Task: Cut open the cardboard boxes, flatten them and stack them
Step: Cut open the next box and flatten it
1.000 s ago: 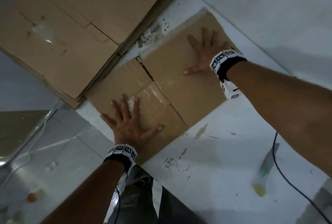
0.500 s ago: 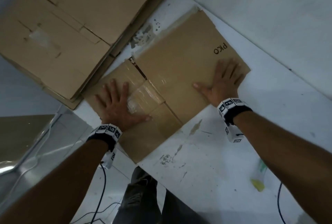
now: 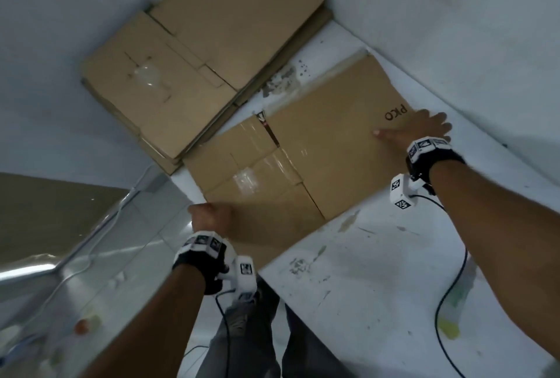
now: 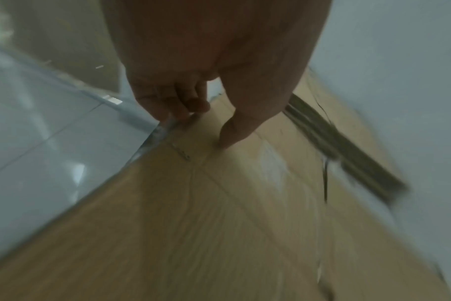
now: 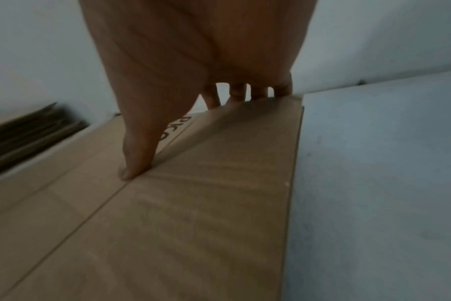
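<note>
A flattened cardboard box (image 3: 318, 150) printed "PKO", with clear tape on its flaps, lies on the white table (image 3: 378, 286). My left hand (image 3: 210, 220) grips its near left edge, which overhangs the table. In the left wrist view the left hand (image 4: 201, 126) has its fingers curled under the flattened box (image 4: 219, 224) and its thumb on top. My right hand (image 3: 424, 129) holds the far right corner beside the print. In the right wrist view the right hand (image 5: 188, 134) has its thumb pressed on the flattened box (image 5: 193, 213) and its fingers hooked over the far edge.
A stack of flattened cardboard (image 3: 206, 53) lies at the back left against the wall, close to the box's far left corner. A yellow-green tool (image 3: 451, 320) and a black cable (image 3: 442, 302) lie on the table at the right. Tiled floor (image 3: 91, 286) is on the left.
Both hands pressed flat on top of the box before. The left has slid back to the near left edge and curled round it; the right has moved out to the far right corner.
</note>
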`<state>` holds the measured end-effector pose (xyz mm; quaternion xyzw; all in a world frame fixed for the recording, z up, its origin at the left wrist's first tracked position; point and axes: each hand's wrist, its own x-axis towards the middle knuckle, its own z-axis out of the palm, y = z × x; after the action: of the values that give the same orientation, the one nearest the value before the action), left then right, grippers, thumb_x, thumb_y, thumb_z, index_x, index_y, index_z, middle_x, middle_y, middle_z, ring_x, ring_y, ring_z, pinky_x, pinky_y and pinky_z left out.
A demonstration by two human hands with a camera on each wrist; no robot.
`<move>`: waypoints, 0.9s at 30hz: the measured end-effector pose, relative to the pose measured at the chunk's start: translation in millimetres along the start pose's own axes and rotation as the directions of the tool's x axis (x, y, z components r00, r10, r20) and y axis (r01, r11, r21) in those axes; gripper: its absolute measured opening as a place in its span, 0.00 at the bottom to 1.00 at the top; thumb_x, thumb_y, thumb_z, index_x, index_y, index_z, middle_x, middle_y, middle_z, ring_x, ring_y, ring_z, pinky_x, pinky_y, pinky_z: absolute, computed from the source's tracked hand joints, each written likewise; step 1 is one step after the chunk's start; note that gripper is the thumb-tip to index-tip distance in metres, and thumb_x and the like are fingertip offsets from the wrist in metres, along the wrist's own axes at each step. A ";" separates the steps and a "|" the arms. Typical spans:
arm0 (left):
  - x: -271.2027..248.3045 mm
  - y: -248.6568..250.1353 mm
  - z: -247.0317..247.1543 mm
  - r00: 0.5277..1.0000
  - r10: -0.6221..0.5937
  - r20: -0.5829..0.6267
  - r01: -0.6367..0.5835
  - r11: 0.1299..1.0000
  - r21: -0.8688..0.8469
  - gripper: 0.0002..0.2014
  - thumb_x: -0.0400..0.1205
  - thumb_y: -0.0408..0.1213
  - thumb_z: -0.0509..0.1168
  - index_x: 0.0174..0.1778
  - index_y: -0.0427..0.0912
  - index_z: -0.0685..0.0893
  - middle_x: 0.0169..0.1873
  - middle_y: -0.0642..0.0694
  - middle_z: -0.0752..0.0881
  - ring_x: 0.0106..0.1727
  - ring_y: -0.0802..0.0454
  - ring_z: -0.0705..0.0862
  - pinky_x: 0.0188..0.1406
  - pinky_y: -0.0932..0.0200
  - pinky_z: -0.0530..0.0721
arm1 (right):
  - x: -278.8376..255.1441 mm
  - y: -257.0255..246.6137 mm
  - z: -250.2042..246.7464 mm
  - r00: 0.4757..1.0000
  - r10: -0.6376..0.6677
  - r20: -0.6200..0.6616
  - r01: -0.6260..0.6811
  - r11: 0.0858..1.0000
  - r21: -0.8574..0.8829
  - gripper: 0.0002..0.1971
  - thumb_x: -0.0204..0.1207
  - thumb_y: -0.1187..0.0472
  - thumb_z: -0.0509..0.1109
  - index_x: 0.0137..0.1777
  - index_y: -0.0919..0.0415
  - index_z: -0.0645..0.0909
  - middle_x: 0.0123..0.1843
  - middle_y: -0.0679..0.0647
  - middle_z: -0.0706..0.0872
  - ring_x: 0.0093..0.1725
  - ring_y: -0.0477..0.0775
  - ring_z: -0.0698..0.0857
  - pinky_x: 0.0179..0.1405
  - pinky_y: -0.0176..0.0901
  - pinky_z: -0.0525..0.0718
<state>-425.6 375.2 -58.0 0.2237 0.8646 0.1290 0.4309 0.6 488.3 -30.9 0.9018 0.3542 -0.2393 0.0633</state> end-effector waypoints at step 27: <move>131.9 153.6 -166.9 0.749 0.649 0.131 -0.539 0.482 0.691 0.69 0.68 0.75 0.73 0.90 0.44 0.37 0.89 0.32 0.42 0.88 0.27 0.49 0.85 0.28 0.52 | -52.5 -348.4 -7.9 0.870 -0.492 0.027 0.488 0.851 -0.197 0.51 0.78 0.31 0.67 0.90 0.54 0.45 0.91 0.61 0.43 0.87 0.74 0.48 0.83 0.75 0.55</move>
<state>-586.9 569.0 14.6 0.6425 0.7441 -0.0461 0.1772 -262.8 716.9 20.3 0.7738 0.5948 -0.2003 0.0850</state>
